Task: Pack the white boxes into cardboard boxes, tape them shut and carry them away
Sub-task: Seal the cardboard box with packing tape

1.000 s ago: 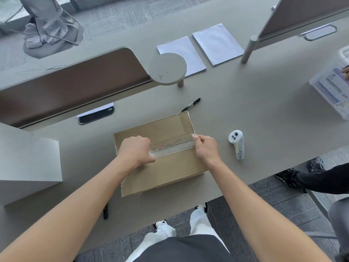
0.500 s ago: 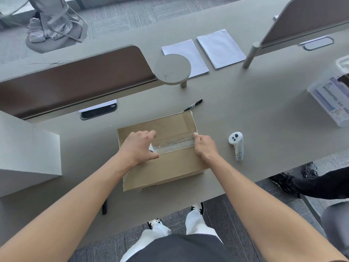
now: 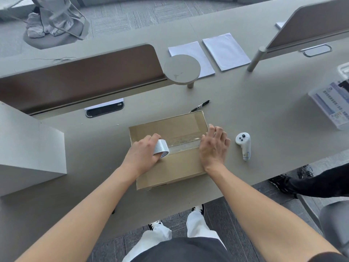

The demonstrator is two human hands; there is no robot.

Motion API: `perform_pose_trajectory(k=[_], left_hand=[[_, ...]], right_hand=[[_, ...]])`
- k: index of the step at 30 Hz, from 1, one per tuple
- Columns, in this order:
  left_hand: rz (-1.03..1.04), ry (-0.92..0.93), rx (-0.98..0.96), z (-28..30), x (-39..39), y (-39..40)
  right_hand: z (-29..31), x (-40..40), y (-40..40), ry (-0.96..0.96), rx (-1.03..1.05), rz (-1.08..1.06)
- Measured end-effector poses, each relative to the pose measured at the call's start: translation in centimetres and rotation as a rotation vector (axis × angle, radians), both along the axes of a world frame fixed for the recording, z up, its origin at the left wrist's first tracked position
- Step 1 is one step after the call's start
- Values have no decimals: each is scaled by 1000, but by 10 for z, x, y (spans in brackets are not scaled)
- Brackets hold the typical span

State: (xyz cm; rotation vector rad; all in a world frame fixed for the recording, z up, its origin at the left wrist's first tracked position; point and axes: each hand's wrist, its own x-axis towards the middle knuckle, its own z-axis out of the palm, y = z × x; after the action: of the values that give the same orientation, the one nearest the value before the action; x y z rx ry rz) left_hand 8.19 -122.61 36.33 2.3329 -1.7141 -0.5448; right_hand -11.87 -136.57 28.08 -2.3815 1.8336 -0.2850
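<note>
Taping step: on the cardboard box [image 3: 170,148] at the desk's near edge, the left hand [image 3: 141,156] grips the tape roll [image 3: 160,149]; the right hand [image 3: 213,146] presses flat, fingers straight, on the strip's right end. Next probably calls for cutting the tape.

controller [image 3: 244,145] right of box [image 3: 168,167], pen [image 3: 200,106] behind

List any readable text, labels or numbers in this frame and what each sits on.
Nothing can be read with confidence.
Clear bin at the right edge: a sheet with blue printed lines, too blurred to read.
White controller: a small blue mark near its lower end, too small to read.
Tape roll in the left hand: print on its core, illegible.
Cardboard box, white paper sheets: no text visible.
</note>
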Motion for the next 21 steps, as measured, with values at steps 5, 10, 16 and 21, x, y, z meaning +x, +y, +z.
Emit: perform_pose_trajectory(k=[5, 10, 16, 21], left_hand=[[-38, 54, -28, -1, 3, 2], [-92, 137, -50, -4, 13, 4], [-105, 178, -74, -3, 17, 2], [-46, 284, 0, 5, 20, 0]], right_hand=[[-3, 7, 12, -1, -107, 48], [-7, 27, 30, -117, -82, 118], [-8, 29, 29, -136, -70, 123], [-9, 31, 27, -158, -24, 107]])
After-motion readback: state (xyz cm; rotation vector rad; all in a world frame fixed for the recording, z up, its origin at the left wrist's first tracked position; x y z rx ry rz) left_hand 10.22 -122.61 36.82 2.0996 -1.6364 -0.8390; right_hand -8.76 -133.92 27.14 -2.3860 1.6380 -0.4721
